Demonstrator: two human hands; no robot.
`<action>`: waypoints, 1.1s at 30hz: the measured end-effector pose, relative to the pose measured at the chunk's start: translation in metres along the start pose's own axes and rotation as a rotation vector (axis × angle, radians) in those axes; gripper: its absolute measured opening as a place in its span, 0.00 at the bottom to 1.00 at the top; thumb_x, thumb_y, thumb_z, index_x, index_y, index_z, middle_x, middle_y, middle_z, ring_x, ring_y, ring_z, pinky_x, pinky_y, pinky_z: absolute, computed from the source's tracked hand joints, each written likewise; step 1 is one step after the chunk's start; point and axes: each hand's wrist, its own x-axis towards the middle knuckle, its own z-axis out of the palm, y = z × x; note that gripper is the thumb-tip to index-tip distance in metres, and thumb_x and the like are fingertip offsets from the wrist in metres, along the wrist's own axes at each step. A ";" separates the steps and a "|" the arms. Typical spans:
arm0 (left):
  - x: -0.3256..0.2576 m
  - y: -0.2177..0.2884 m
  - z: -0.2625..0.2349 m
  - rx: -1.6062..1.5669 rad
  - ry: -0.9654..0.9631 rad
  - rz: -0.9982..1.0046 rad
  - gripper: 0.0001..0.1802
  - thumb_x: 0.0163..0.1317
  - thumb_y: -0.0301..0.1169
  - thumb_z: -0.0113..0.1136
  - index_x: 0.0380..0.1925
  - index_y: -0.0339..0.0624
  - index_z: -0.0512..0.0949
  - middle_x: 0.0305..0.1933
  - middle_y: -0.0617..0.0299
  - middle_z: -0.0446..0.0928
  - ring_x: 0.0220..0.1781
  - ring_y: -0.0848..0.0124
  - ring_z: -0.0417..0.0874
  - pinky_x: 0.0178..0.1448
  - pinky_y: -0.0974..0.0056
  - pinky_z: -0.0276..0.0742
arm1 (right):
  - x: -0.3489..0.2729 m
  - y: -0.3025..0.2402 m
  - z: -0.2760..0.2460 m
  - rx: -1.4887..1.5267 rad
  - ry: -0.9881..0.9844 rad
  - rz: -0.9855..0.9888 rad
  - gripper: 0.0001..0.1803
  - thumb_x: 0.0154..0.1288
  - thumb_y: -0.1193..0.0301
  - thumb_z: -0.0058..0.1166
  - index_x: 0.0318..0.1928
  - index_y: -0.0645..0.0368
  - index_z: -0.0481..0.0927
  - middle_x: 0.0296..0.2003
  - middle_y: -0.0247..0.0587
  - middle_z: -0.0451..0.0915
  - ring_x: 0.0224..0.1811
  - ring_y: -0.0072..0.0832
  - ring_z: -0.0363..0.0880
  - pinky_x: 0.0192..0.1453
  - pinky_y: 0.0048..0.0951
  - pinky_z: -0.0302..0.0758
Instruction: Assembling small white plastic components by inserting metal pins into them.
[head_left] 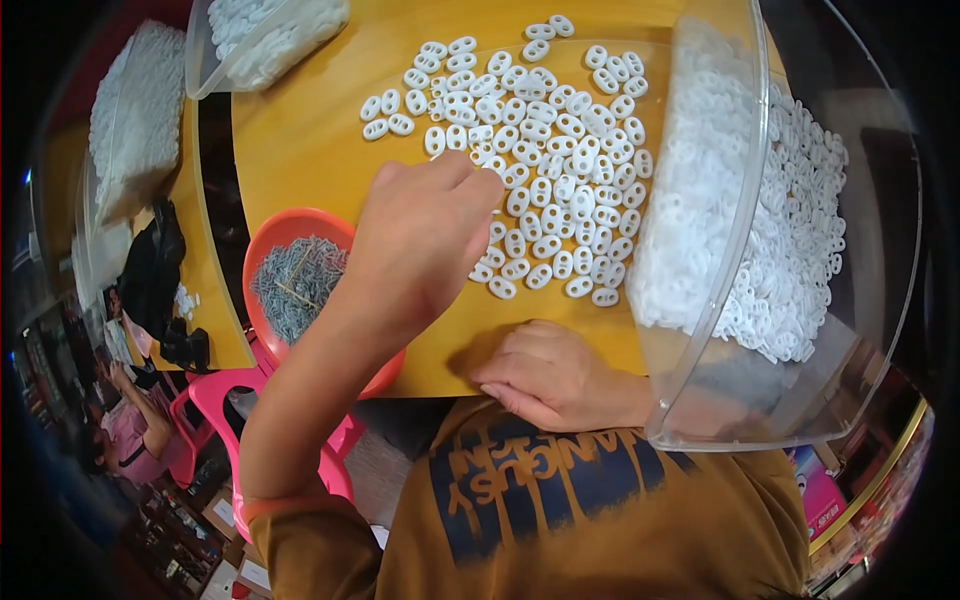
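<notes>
Left hand (428, 228) curled over white pieces (600, 124), fingertips hidden, grip impossible to tell; right hand (550, 375) rested on table (300, 150), fingers together.

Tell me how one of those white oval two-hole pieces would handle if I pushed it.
A white piece would probably slide rather than roll, lying flat on the yellow table. It looks stiff, its oval outline unbent. Much smaller than the right hand, it is likely light.
</notes>
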 end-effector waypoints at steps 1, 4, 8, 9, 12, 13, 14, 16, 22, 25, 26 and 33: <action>-0.005 0.001 -0.003 -0.077 0.007 -0.048 0.05 0.48 0.26 0.57 0.24 0.41 0.70 0.25 0.58 0.71 0.30 0.58 0.73 0.36 0.57 0.65 | 0.000 -0.001 0.000 -0.012 0.010 -0.003 0.07 0.52 0.77 0.56 0.34 0.59 0.76 0.25 0.38 0.73 0.28 0.35 0.73 0.31 0.33 0.68; -0.030 0.012 -0.015 -0.259 0.139 -0.225 0.06 0.48 0.23 0.58 0.27 0.40 0.72 0.26 0.58 0.71 0.27 0.62 0.73 0.33 0.62 0.68 | 0.001 -0.004 0.000 -0.009 -0.005 0.001 0.06 0.52 0.78 0.55 0.33 0.58 0.76 0.25 0.38 0.74 0.27 0.36 0.73 0.31 0.34 0.68; -0.089 0.035 -0.015 -0.704 0.403 -0.482 0.08 0.53 0.20 0.58 0.34 0.36 0.74 0.28 0.64 0.71 0.28 0.77 0.72 0.32 0.73 0.68 | -0.002 -0.005 0.002 0.005 -0.014 0.007 0.05 0.53 0.78 0.53 0.33 0.59 0.75 0.24 0.38 0.73 0.26 0.36 0.72 0.30 0.34 0.67; -0.106 0.040 -0.010 -0.840 0.442 -0.545 0.08 0.53 0.19 0.57 0.35 0.34 0.74 0.30 0.65 0.71 0.30 0.80 0.72 0.34 0.74 0.68 | -0.005 -0.003 0.005 -0.003 -0.010 0.031 0.06 0.54 0.77 0.53 0.34 0.59 0.75 0.25 0.39 0.73 0.28 0.37 0.73 0.32 0.35 0.68; -0.158 0.065 0.002 -1.331 0.513 -0.602 0.10 0.53 0.15 0.54 0.37 0.32 0.74 0.35 0.63 0.72 0.37 0.79 0.73 0.42 0.75 0.68 | -0.001 -0.016 0.006 -0.017 -0.032 0.103 0.06 0.55 0.75 0.53 0.36 0.59 0.75 0.26 0.40 0.73 0.29 0.38 0.73 0.33 0.36 0.68; -0.170 0.074 0.008 -1.425 0.510 -0.647 0.10 0.53 0.15 0.54 0.37 0.33 0.74 0.36 0.63 0.72 0.37 0.79 0.73 0.42 0.75 0.68 | 0.004 -0.023 0.005 -0.029 -0.034 0.165 0.06 0.55 0.76 0.53 0.35 0.59 0.76 0.25 0.40 0.73 0.29 0.38 0.73 0.33 0.36 0.67; -0.180 0.080 0.014 -1.501 0.470 -0.689 0.10 0.54 0.16 0.55 0.38 0.33 0.74 0.36 0.64 0.72 0.37 0.80 0.73 0.42 0.76 0.68 | 0.010 -0.029 0.004 -0.082 -0.044 0.133 0.06 0.53 0.77 0.54 0.34 0.60 0.76 0.24 0.40 0.73 0.28 0.37 0.73 0.31 0.36 0.67; -0.194 0.091 0.031 -1.557 0.398 -0.771 0.09 0.56 0.18 0.55 0.38 0.35 0.74 0.35 0.67 0.71 0.33 0.83 0.71 0.38 0.77 0.67 | 0.031 -0.039 0.011 -0.185 0.025 -0.014 0.07 0.52 0.77 0.54 0.34 0.60 0.76 0.24 0.40 0.73 0.27 0.37 0.73 0.30 0.35 0.67; -0.208 0.099 0.056 -1.631 0.328 -0.657 0.07 0.58 0.21 0.55 0.38 0.36 0.74 0.33 0.68 0.69 0.30 0.85 0.69 0.33 0.77 0.66 | 0.102 -0.034 0.053 -0.761 -0.074 -0.205 0.10 0.50 0.75 0.56 0.36 0.60 0.76 0.30 0.39 0.74 0.34 0.36 0.71 0.38 0.34 0.65; -0.215 0.096 0.059 -1.538 0.377 -0.559 0.07 0.57 0.21 0.55 0.37 0.36 0.74 0.33 0.67 0.69 0.29 0.84 0.70 0.33 0.77 0.66 | 0.120 -0.028 0.071 -1.031 -0.169 -0.171 0.11 0.52 0.73 0.52 0.38 0.59 0.76 0.33 0.38 0.74 0.41 0.35 0.71 0.45 0.35 0.64; -0.218 0.094 0.060 -1.555 0.384 -0.563 0.07 0.57 0.22 0.56 0.37 0.36 0.74 0.32 0.67 0.69 0.29 0.84 0.70 0.33 0.77 0.66 | 0.122 -0.022 0.076 -1.078 -0.167 -0.188 0.11 0.52 0.73 0.50 0.38 0.59 0.76 0.34 0.38 0.74 0.41 0.35 0.71 0.46 0.34 0.64; -0.232 0.080 0.068 -1.522 0.412 -0.524 0.08 0.58 0.20 0.54 0.39 0.35 0.73 0.34 0.67 0.69 0.31 0.85 0.68 0.35 0.78 0.65 | 0.118 -0.010 0.088 -1.049 -0.228 -0.259 0.09 0.50 0.75 0.49 0.35 0.61 0.77 0.35 0.40 0.75 0.40 0.37 0.73 0.46 0.35 0.67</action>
